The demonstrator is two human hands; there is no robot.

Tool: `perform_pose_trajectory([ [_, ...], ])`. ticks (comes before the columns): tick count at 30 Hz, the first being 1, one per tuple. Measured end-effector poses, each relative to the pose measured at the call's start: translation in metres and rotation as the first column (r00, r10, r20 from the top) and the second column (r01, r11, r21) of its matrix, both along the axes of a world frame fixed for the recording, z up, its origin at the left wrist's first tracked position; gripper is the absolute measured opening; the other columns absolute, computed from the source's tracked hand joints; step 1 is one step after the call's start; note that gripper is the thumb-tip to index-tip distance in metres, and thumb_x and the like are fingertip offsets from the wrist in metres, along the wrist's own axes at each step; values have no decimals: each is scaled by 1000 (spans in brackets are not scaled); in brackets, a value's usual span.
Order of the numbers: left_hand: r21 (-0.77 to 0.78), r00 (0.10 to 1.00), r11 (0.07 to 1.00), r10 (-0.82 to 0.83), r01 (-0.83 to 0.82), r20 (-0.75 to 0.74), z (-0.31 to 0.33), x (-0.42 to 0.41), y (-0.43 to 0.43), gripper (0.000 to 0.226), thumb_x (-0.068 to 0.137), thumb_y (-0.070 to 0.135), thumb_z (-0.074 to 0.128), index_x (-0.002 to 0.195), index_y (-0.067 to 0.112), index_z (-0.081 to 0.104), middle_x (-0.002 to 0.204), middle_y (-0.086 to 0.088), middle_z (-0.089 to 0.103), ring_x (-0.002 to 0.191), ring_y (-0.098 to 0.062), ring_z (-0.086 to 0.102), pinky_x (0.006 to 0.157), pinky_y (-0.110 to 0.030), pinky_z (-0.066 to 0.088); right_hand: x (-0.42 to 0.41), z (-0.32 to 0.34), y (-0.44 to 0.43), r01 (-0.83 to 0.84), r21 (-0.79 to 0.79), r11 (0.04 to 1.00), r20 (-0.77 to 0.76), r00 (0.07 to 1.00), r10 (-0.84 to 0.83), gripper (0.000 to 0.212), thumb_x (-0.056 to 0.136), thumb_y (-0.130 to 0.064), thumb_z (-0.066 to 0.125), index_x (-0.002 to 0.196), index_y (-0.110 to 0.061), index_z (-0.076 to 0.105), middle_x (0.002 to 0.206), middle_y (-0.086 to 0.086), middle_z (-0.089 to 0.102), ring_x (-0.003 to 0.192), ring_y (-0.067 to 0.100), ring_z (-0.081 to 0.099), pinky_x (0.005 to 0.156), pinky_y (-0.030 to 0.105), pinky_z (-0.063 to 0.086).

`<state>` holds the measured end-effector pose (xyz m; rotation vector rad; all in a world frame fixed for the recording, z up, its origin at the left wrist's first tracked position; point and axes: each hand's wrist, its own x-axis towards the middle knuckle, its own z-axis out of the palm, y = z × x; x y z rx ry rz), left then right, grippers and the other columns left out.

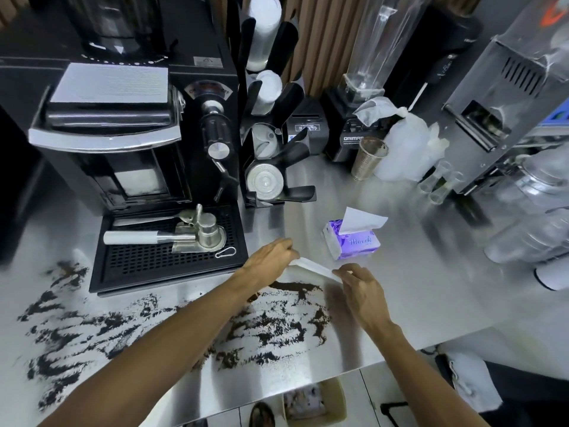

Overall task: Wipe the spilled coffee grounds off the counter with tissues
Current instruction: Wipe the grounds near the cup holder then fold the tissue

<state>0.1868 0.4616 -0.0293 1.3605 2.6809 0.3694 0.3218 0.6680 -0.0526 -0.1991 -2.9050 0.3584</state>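
Dark coffee grounds (277, 328) lie smeared in streaks across the steel counter (415, 297), from the far left to the middle. Just above the far edge of the spill, both hands hold one white tissue (314, 268) stretched between them. My left hand (271, 257) pinches its left end and my right hand (361, 288) pinches its right end. A purple tissue pack (354, 240) with a white sheet sticking up stands just behind the hands.
A black coffee machine (123, 134) with its drip tray (166, 260) and a portafilter (172, 237) stands at the left. Behind are a lid and cup rack (268, 143), a metal cup (369, 158), a blender (354, 118) and plastic bags. A bin (311, 402) sits below the counter edge.
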Motion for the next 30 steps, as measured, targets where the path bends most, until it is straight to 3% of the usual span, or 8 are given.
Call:
perform_pose_trajectory([
  [3,4,995,995,-100,100,22,-3,-8,2,29,90,-1,59,115,13,64,104,0,47,95,-18,50,70,-25,42,4,0,0,-55,77,996,25,998,53,41,78,3,67,111,-20,71,97,-5,66,66,21,51,49,32,48],
  [7,-41,978,978,-203,205,56,0,-12,4,37,92,-1,56,125,15,60,116,-2,54,107,-20,51,85,-28,44,4,-2,-2,-122,159,980,65,991,113,34,88,-10,51,112,-24,71,96,-8,64,68,17,46,56,27,44],
  [11,-92,971,971,-212,223,114,-5,-14,0,36,89,0,60,122,17,61,109,-1,55,104,-20,53,77,-23,40,7,3,-10,-140,130,982,103,987,127,39,91,-14,38,112,-20,71,96,-3,63,68,18,47,58,28,47],
  [15,-97,959,969,-207,229,193,-7,-17,-4,49,84,-14,55,124,14,58,112,1,53,109,-17,53,84,-22,43,15,9,-20,-152,65,986,131,981,142,33,80,-4,62,110,-15,70,92,3,60,72,22,53,61,32,50],
  [23,-139,918,926,-311,351,245,5,-17,-9,56,86,-16,52,135,11,55,123,-2,51,117,-18,49,98,-27,42,23,15,-28,-167,14,986,304,940,155,31,89,-9,52,115,-17,66,99,4,51,91,25,54,70,31,48],
  [27,-166,908,913,-323,373,265,9,-12,-13,63,84,-18,52,138,14,52,123,0,51,108,-12,48,86,-15,33,29,18,-32,-164,-2,986,345,926,155,40,87,-2,53,124,-15,62,103,6,51,95,26,52,73,32,47],
  [30,-167,900,905,-338,391,276,10,-8,-17,60,86,-16,53,138,14,51,120,1,51,105,-12,48,83,-14,32,36,16,-36,-171,-16,985,352,921,166,51,84,3,52,131,-13,56,101,5,50,92,25,50,71,31,47],
])
